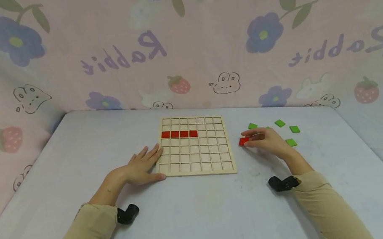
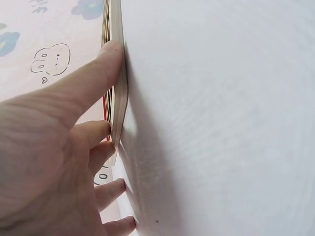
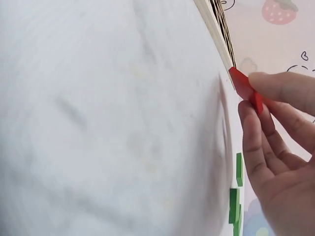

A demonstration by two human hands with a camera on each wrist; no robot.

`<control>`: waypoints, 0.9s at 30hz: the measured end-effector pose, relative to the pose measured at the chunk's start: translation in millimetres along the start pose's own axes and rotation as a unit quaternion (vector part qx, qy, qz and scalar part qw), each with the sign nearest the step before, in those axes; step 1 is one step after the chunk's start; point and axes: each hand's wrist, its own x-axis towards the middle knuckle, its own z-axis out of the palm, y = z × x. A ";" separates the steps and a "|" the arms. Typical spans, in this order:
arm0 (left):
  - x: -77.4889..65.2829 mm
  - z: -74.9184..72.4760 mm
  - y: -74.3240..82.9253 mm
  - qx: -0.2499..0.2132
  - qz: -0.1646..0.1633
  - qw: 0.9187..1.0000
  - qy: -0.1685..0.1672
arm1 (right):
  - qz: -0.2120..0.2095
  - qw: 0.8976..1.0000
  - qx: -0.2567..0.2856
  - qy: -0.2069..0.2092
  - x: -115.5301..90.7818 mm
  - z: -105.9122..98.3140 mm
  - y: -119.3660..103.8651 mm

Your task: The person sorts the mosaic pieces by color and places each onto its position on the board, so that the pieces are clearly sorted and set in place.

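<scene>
A pale wooden grid board [image 1: 194,158] lies on the table, with a row of red square tiles [image 1: 180,134] in its second row from the top, starting at the left edge. My left hand [image 1: 142,166] rests at the board's left side, its fingers spread; in the left wrist view the thumb [image 2: 93,78] touches the board's edge. To the right of the board, my right hand [image 1: 266,142] pinches one red tile [image 1: 243,141] between thumb and fingers. The right wrist view shows this tile [image 3: 244,88] tilted, held off the table.
Several green tiles [image 1: 295,129] lie scattered on the white tabletop [image 1: 210,223] around and beyond the right hand, some partly hidden by it. A patterned cloth [image 1: 202,49] hangs behind the table. Black wrist devices [image 1: 128,214] stick out from both sleeves.
</scene>
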 end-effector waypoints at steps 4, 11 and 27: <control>-0.6 -0.6 0.7 0.000 0.000 1.000 0.001 | -0.009 1.000 0.015 0.000 2.8 3.4 -3.6; -0.4 0.0 0.1 0.001 0.000 1.000 0.002 | -0.014 0.999 0.041 -0.005 8.6 10.9 -5.7; 1.3 1.4 -1.5 -0.002 0.004 1.000 0.002 | -0.012 0.997 0.078 -0.007 17.9 23.1 -13.2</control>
